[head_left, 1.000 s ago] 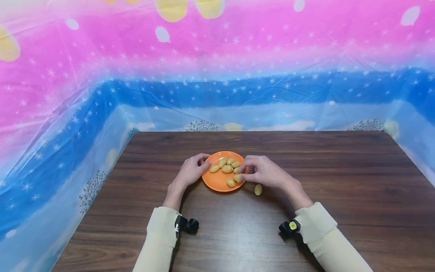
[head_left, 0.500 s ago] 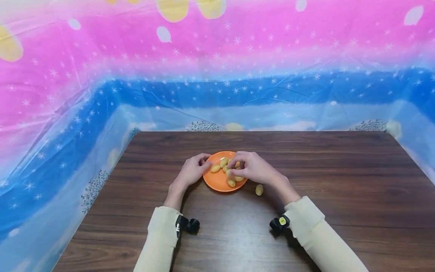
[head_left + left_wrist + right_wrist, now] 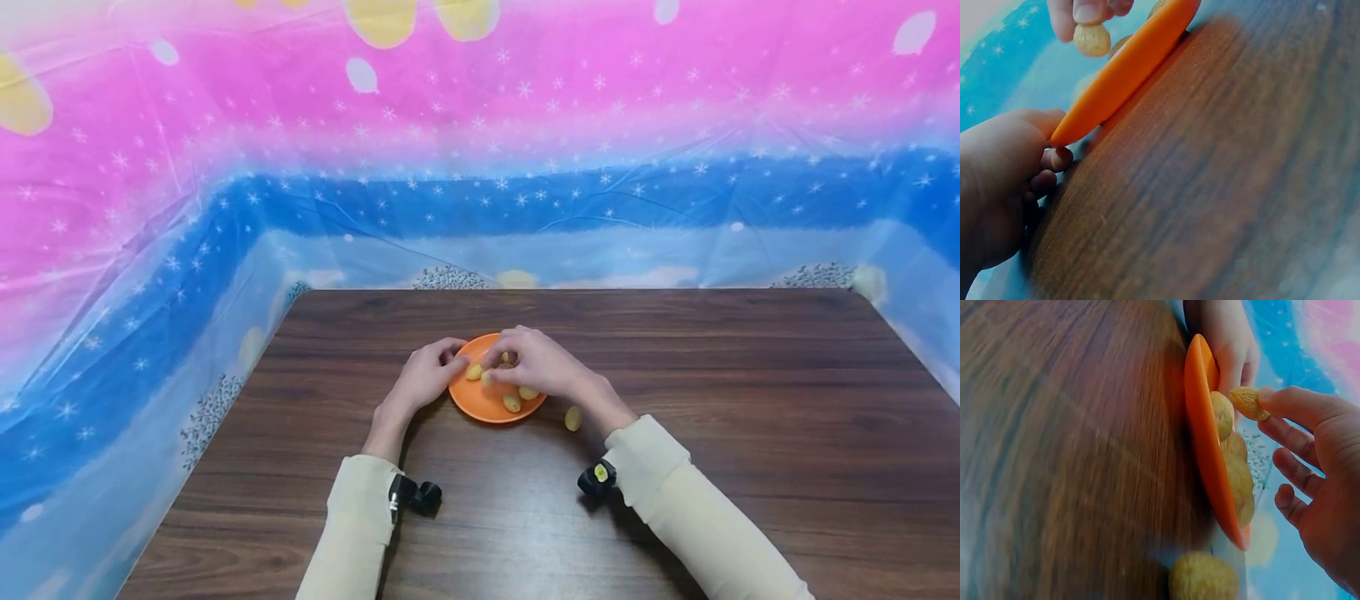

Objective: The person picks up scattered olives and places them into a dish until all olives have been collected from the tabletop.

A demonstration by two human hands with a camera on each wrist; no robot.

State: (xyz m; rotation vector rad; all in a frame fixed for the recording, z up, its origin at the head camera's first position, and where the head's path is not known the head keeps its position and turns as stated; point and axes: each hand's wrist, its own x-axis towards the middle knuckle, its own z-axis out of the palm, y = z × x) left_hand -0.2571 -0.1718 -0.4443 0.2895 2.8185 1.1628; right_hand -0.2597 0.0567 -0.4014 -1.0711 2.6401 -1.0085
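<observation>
My left hand (image 3: 424,377) pinches the left rim of an orange plate (image 3: 478,407). In the left wrist view its thumb lies on the rim and other fingers curl beneath. Above the plate, my right hand (image 3: 538,362) pinches a wrinkled, yellow-tan oval piece (image 3: 1247,403), nut-sized, between thumb and fingertips. That piece (image 3: 1092,40) hangs over the plate in the left wrist view. Several similar ovals (image 3: 1239,481) lie on the plate, partly hidden by the right hand in the head view. One more loose oval (image 3: 573,418) rests on the table, right of the plate.
The brown wood-grain table (image 3: 480,517) reaches back to a pink and blue printed cloth (image 3: 480,200) hung around it. Black wrist cameras (image 3: 597,478) sit by both cuffs, close over the tabletop.
My right hand has moved left across the plate, carrying the wrinkled oval from the right side toward the left. The left hand stays at the rim.
</observation>
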